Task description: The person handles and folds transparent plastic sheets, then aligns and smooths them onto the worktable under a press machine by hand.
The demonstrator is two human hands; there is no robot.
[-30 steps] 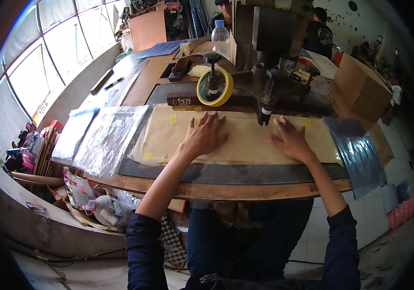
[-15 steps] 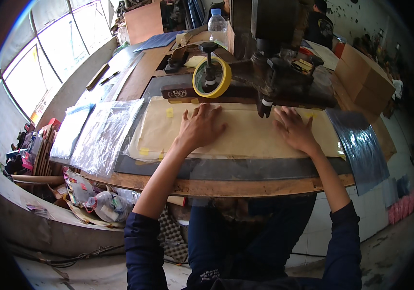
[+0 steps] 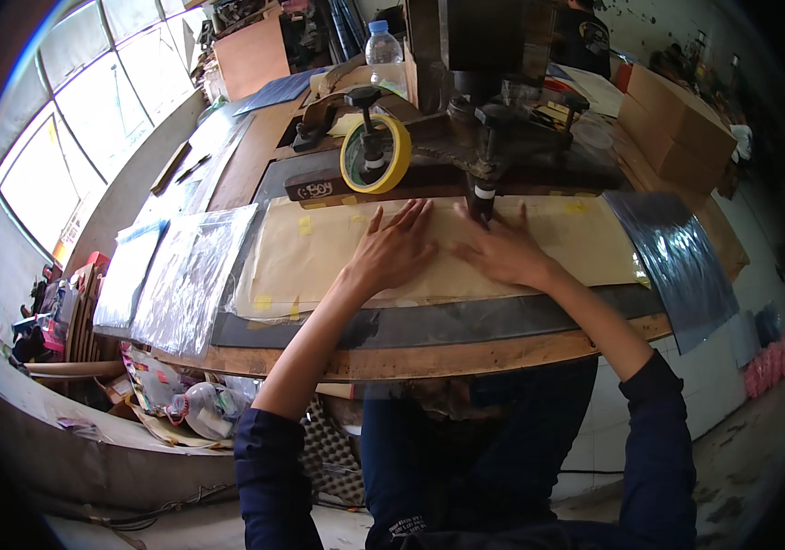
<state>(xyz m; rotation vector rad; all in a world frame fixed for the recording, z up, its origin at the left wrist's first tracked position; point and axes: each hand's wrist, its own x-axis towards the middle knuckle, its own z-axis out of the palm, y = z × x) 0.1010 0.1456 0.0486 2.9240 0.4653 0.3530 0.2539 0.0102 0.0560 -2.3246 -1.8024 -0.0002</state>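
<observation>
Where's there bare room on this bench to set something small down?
The dark mat has a bare strip between the beige sheet and wooden table edge. Brown tabletop also shows left of the mat, beyond the clear plastic bag. Crowded: around the left hand, right hand and yellow tape roll.

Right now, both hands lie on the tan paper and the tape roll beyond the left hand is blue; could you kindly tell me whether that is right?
Not quite: the tape roll beyond the left hand is yellow, as the head view shows. That hand and the right hand do lie on the tan paper.
</observation>
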